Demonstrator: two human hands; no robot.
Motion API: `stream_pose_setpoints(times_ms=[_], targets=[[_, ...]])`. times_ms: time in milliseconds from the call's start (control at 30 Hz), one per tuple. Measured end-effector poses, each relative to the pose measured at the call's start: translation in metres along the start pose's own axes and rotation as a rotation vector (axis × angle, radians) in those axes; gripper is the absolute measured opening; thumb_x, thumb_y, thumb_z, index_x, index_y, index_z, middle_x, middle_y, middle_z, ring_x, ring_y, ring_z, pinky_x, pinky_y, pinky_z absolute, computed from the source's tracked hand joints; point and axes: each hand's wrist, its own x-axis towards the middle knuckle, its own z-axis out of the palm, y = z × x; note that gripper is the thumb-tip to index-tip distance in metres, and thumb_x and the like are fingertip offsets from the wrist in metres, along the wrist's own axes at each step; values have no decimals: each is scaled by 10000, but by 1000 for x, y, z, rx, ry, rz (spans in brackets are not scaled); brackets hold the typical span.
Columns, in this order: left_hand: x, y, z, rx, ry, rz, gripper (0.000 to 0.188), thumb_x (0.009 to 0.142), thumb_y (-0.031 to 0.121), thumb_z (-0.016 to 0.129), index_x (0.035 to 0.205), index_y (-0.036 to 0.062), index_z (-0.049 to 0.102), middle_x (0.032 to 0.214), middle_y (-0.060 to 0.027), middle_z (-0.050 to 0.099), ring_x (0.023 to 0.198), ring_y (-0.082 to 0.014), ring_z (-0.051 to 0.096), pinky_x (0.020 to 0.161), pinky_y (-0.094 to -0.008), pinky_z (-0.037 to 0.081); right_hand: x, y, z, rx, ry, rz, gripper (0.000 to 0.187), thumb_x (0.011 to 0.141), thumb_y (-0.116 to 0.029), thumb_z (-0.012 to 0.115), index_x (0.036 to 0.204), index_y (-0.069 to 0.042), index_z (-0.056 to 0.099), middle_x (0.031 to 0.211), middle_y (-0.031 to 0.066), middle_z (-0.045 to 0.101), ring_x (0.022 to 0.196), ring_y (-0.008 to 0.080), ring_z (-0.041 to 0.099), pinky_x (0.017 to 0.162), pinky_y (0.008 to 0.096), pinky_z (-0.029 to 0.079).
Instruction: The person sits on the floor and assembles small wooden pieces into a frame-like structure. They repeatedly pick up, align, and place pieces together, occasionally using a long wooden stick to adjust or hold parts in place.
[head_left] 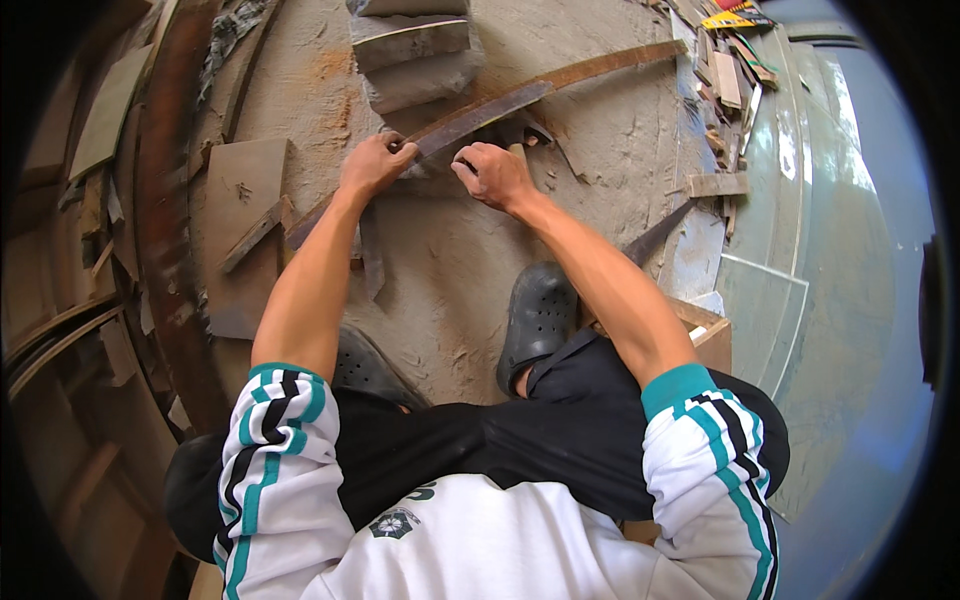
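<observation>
A long, narrow, dark brown strip (475, 117), probably wood, slants from beside my left forearm up toward the far right. At its near part my left hand (376, 165) is closed, thumb and fingers pinched at the strip's edge. Just right of it, on the strip's near side, my right hand (490, 175) is curled with thumb and forefinger together; whatever it may hold is too small or hidden. Behind the right hand's knuckles a short tan handle-like piece (517, 151) shows, close to a dark metal object (538, 133) on the ground.
Stacked grey blocks (415, 55) stand beyond the strip. A flat brown board (245, 235) and wood scraps lie left; a rusty beam (175, 200) runs beside them. Offcuts (725, 80), a yellow-and-red item (738, 18) and glass sheets (800, 290) are right. My dark clogs (540, 310) rest on the dusty floor.
</observation>
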Motion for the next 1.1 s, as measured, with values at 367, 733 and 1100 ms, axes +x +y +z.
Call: stream_pose_setpoints(times_ms=[367, 733, 1100], targets=[[-5, 5, 1, 42, 8, 15, 535, 837, 521, 585, 1126, 100, 746, 1072, -197, 732, 1049, -373, 684, 910, -442, 526, 91, -29, -17, 153, 93, -1, 202, 921, -278, 623, 928, -99, 715, 937, 123, 713, 918, 344, 684, 803, 447, 552], [-2, 4, 3, 2, 38, 13, 514, 848, 487, 578, 1120, 84, 745, 1063, -179, 742, 1023, -359, 694, 908, -424, 523, -7, 140, -79, -68, 300, 655, 254, 907, -312, 583, 962, -106, 721, 1012, 179, 727, 951, 395, 687, 834, 479, 545], [-2, 4, 5, 0, 52, 34, 500, 847, 455, 577, 1097, 52, 739, 1008, -197, 740, 961, -359, 704, 865, -426, 530, -137, 285, -148, -219, 232, 1199, 343, 910, -289, 552, 1146, -122, 737, 1205, 193, 699, 1143, 380, 651, 995, 440, 506]])
